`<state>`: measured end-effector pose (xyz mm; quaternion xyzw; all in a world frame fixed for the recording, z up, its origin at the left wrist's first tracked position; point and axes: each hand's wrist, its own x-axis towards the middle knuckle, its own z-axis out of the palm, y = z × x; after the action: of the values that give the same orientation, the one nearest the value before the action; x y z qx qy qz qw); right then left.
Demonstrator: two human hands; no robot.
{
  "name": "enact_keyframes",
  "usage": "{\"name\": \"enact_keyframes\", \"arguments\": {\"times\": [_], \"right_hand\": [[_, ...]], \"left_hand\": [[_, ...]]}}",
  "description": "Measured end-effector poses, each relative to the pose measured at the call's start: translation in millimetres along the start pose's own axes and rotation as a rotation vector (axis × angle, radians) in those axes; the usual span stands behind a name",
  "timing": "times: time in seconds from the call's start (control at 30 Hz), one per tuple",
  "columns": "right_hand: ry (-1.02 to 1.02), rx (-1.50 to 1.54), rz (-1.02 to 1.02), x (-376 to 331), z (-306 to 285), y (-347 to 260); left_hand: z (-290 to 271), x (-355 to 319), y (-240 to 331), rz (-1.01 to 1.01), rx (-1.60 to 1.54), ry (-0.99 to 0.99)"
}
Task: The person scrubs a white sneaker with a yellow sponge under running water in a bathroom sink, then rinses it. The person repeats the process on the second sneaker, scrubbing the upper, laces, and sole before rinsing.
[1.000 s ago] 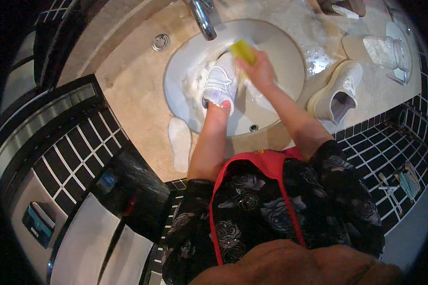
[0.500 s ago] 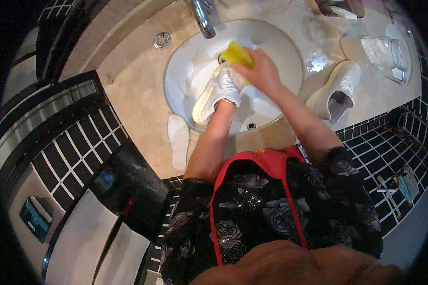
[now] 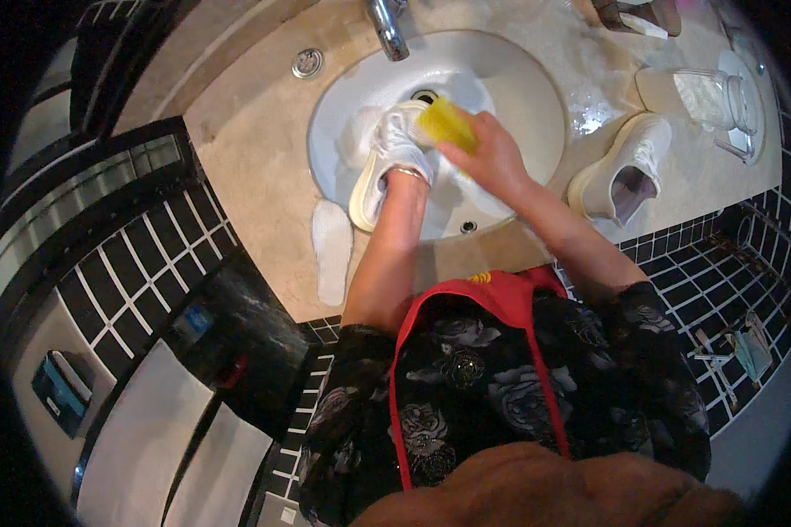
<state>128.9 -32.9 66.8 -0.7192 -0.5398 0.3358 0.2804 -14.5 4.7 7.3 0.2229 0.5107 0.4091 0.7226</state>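
Observation:
My left hand is pushed into the opening of a white sneaker, so its fingers are hidden inside. The sneaker is held over the oval white sink, its toe toward the drain hole. In my right hand is a yellow sponge, slightly blurred, at the right side of the sneaker's toe. A second white sneaker sits on the counter right of the sink. On the left, a white insole lies flat beside the sink rim.
The chrome faucet reaches over the sink's back edge. A clear glass jar with white contents lies at the right of the beige counter. A round metal fitting is set in the counter. Grey-white panels stand at lower left.
My right hand and the sponge have shifted slightly down and right. The sneaker's toe has swung a little left, and more of the drain hole shows. The whole view has shifted slightly.

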Motion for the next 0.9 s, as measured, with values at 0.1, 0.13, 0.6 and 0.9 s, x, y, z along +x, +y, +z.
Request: {"name": "enact_keyframes", "arguments": {"times": [0.1, 0.13, 0.6, 0.9], "right_hand": [[-0.065, -0.101, 0.038, 8, -1, -8], [-0.034, -0.108, 0.008, 15, -3, -11], [0.251, 0.2, -0.263, -38, 14, 15], [0.132, 0.159, -0.187, 3, 9, -12]], "left_hand": [[2, -3, 0, 0.01, 0.196, 0.081], [2, -5, -1, 0.12, 0.566, 0.028], [6, 6, 50, 0.032, 0.776, 0.031], [6, 1, 18, -0.216, -0.538, -0.083]]}}
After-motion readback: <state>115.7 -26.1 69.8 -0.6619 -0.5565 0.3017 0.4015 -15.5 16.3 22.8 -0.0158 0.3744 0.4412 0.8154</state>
